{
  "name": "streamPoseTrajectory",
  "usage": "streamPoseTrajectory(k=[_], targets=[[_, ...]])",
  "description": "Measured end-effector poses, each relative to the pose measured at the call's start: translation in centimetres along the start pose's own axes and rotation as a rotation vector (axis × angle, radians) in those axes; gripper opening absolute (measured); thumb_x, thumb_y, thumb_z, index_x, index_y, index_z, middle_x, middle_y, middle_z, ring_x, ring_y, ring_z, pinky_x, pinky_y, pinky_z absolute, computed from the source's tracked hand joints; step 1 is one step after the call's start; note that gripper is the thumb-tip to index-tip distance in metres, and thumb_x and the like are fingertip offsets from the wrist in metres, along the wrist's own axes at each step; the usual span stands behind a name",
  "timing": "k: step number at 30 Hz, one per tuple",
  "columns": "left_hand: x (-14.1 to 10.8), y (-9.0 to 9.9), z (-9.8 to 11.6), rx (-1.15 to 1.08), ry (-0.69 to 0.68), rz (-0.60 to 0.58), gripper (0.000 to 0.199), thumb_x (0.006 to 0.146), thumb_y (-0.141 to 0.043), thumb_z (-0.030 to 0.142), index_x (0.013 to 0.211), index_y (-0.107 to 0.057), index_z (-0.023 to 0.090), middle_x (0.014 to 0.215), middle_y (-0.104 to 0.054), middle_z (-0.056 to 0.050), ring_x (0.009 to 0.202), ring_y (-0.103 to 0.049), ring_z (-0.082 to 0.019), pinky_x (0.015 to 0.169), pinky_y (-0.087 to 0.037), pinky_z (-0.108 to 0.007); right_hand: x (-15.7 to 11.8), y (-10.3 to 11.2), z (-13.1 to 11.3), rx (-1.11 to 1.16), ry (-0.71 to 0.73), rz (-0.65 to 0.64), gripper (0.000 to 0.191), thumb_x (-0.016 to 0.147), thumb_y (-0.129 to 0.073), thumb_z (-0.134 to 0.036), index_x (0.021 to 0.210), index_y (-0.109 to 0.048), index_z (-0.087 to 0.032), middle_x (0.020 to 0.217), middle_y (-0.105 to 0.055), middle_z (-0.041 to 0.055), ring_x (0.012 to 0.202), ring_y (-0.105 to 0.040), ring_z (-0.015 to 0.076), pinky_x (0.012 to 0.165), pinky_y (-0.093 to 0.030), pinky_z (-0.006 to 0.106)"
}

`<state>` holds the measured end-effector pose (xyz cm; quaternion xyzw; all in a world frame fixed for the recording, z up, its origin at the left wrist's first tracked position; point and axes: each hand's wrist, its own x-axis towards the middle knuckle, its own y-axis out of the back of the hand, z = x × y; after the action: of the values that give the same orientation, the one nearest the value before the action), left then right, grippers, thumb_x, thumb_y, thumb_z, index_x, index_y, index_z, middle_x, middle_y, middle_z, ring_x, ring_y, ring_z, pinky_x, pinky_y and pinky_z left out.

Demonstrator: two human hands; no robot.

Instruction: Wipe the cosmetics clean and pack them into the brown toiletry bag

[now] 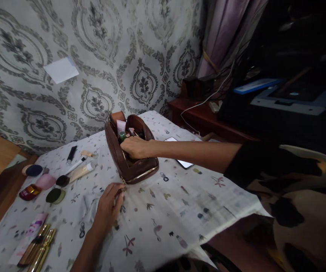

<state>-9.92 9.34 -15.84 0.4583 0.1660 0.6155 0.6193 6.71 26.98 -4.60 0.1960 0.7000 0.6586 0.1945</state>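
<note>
A brown zippered bag (114, 151) lies unzipped on the patterned cloth, with a pink tube (121, 126), a green-capped item (122, 135) and other small things inside. My right hand (136, 147) reaches into the bag's opening, its fingers curled beside the green cap; whatever they hold is hidden. At the bag's near corner, by the zipper end, my left hand (110, 200) rests with fingers close together, and what is between the fingertips is too small to make out.
Left on the cloth (157, 204) are jars, tubes, a pink sponge (45, 181) and gold-capped cosmetics (42, 249). A phone (184, 163) lies behind my right forearm. The patterned wall rises behind; a dark red table (205, 117) stands right.
</note>
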Motion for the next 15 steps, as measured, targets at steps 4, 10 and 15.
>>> streamPoseTrajectory(k=[4,10,15], targets=[[0.1,0.0,0.0,-0.015,0.004,-0.007,0.02,0.098,-0.045,0.026,0.109,-0.061,0.021,0.102,-0.067,-0.009,0.097,-0.064,-0.022,0.085,-0.053,-0.036,-0.5,1.5,0.4,0.005,0.048,-0.047,0.028,0.081,-0.062,-0.005,0.107,-0.071,-0.005,0.104,-0.072,0.0191,0.102,-0.07,0.0296,0.077,-0.052,0.032],[0.1,0.0,-0.2,-0.045,0.019,-0.014,0.018,0.097,-0.047,0.027,0.106,-0.062,0.021,0.103,-0.067,-0.009,0.099,-0.065,-0.022,0.086,-0.053,-0.036,-3.1,5.0,0.3,-0.008,0.041,0.041,0.021,0.085,-0.057,-0.003,0.098,-0.071,-0.011,0.101,-0.071,0.0128,0.096,-0.067,0.0259,0.076,-0.046,0.031],[0.3,0.3,0.3,-0.066,0.068,-0.015,0.019,0.097,-0.047,0.028,0.103,-0.063,0.021,0.102,-0.068,-0.009,0.097,-0.065,-0.023,0.086,-0.053,-0.037,-6.7,3.9,-2.6,0.04,0.0,0.365,0.02,0.095,-0.048,-0.01,0.098,-0.068,-0.012,0.096,-0.068,0.0113,0.09,-0.063,0.0237,0.071,-0.043,0.032]])
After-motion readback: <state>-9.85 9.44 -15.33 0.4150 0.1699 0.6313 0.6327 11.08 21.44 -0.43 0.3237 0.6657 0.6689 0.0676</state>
